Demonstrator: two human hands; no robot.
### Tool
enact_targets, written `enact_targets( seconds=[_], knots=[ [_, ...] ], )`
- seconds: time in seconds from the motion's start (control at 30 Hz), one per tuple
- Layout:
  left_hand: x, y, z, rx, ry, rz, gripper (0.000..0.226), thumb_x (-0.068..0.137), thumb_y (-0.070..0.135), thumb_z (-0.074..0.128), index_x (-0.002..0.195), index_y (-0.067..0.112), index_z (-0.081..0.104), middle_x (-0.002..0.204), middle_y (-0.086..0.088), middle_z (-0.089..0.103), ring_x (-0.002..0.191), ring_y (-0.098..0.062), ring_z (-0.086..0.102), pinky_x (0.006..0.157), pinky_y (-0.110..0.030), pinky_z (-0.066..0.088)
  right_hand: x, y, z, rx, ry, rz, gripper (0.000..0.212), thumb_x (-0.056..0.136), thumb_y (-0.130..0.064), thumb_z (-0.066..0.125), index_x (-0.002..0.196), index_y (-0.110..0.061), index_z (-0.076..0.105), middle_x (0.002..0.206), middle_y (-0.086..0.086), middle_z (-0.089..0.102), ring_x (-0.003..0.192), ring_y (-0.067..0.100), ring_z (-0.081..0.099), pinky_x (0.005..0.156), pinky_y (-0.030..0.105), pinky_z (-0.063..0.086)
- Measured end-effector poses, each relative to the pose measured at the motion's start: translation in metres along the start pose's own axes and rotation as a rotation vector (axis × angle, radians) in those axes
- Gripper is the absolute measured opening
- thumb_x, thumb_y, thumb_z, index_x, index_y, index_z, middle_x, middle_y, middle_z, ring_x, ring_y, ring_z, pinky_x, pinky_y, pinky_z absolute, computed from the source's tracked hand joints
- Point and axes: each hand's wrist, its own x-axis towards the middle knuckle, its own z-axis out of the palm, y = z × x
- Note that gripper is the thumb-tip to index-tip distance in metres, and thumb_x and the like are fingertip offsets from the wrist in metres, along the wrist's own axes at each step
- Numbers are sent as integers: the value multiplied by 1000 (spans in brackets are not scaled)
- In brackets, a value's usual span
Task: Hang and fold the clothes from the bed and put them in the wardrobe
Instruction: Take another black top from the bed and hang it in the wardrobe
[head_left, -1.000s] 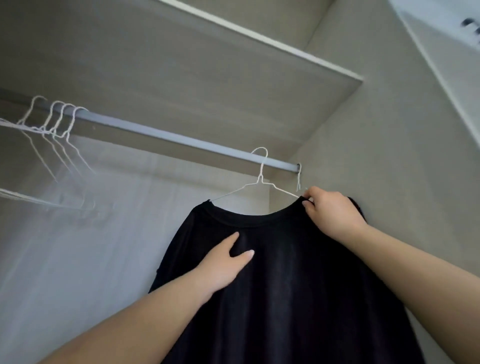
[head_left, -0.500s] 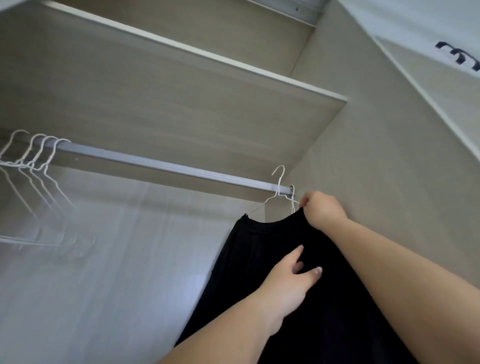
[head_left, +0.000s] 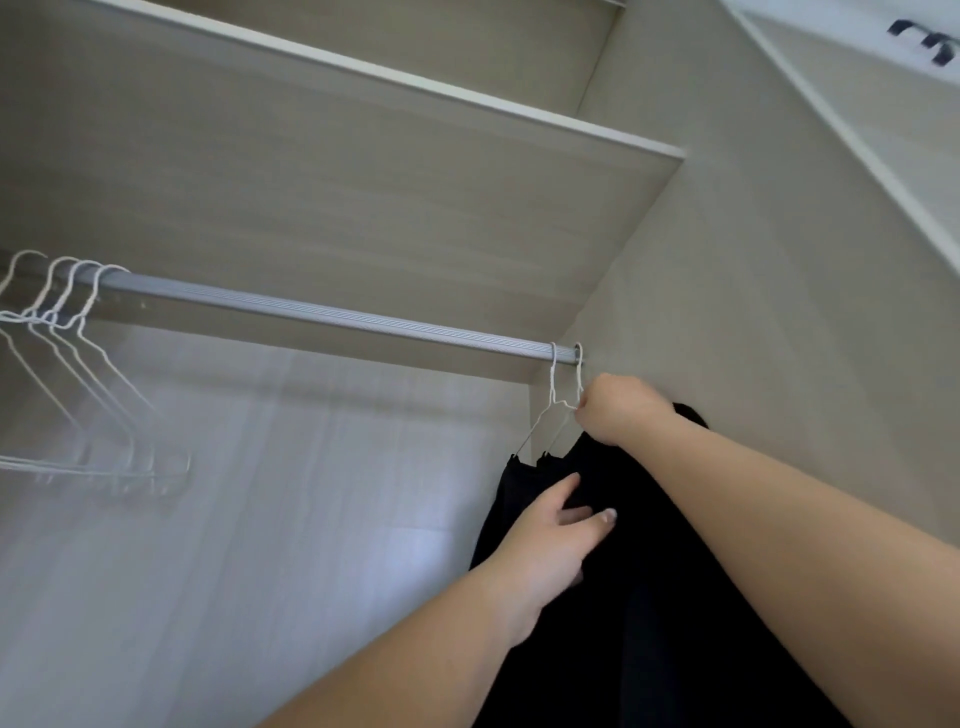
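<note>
The shirt (head_left: 649, 597) is black, plain, no print I can make out, and it hangs straight down, long axis vertical, collar end up and the rest dropping out of the bottom of the frame. It's turned nearly edge-on, so you mostly see one dark slab of fabric with a vertical fold running down it. It sits at the far right end of the rail (head_left: 322, 314), right up against the wardrobe's side wall (head_left: 753, 312).

It's on a thin white wire hanger (head_left: 553, 400) whose hook is over the rail, just beside the rail's end bracket. There seem to be two wire loops up there close together; can't tell if that's one hanger or two.

The right hand (head_left: 618, 410) is up at the hanger's neck, fingers curled and pinching the wire just under the hook, knuckles toward the camera. The left hand (head_left: 556, 540) is lower, on the shirt a bit below the collar, fingers stretched out fairly straight and laid against the cloth, thumb spread up. Not gripping, just touching.

Further out: a bunch of bare white hangers (head_left: 62, 353) hang at the left end of the rail, well apart from the shirt. A pale wood-grain shelf (head_left: 363, 171) runs above the rail, and the wardrobe's back panel (head_left: 234, 519) is a lighter grey.
</note>
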Motion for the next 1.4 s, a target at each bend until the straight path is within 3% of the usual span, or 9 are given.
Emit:
enact_targets(
  seconds=[0.13,0.27,0.43,0.67,0.83,1.0,1.17,1.3,1.4],
  knots=[
    [-11,2,-11,26,124,2,45,95,25,55,138,29,43,121,9,61,110,-5,57,92,-27,47,-16,-15,0,-165,290,-344,29,94,-19,42,118,-16,59,120,10,48,108,30,52,73,32,40],
    [-34,-1,-36,52,312,-48,29,96,21,53,125,23,53,115,4,63,100,-3,61,86,-23,49,-33,-32,6,185,281,-366,31,95,-27,43,121,-22,59,119,6,51,102,28,57,69,30,40],
    [-76,-7,-69,168,487,-126,18,94,20,54,112,23,57,107,1,66,95,-8,63,90,-32,49,-61,-60,36,598,69,-321,29,92,-29,48,118,-25,61,120,3,56,102,21,58,82,31,46],
    [-157,4,-115,380,703,-196,12,95,21,53,106,24,56,102,3,67,91,-7,64,86,-30,49,-131,-130,72,1201,-214,-264,20,90,-26,51,106,-26,64,80,-17,56,70,5,54,60,20,41],
    [-238,20,-136,529,866,-278,12,95,19,54,107,22,56,101,4,67,89,-7,63,75,-25,48,-209,-190,71,1515,-408,-330,20,90,-22,55,107,-25,65,86,-15,60,74,2,55,58,8,40],
    [-318,45,-122,635,950,-292,19,94,13,54,113,17,58,89,8,68,77,-1,62,63,-16,46,-296,-218,39,1812,-613,-435,16,90,-14,57,96,-28,62,88,-13,62,80,1,59,76,20,48],
    [-400,65,-83,667,981,-351,19,92,17,59,111,18,62,92,3,68,86,-6,63,82,-26,51,-385,-215,6,1986,-825,-515,23,91,-14,59,91,-36,62,101,-10,66,99,9,63,89,37,53],
    [-482,85,-48,695,1049,-429,16,92,22,60,107,27,62,92,9,71,87,-1,65,75,-18,51,-444,-208,-29,2058,-954,-563,25,91,-13,58,94,-37,63,103,-9,66,105,12,62,96,40,50],
    [-547,109,-18,716,1156,-479,15,91,22,62,104,30,64,95,8,72,90,-5,66,78,-21,48,-492,-203,-66,2089,-1073,-625,24,91,-11,58,95,-35,64,105,-7,66,103,11,62,96,39,50]
  ],
)
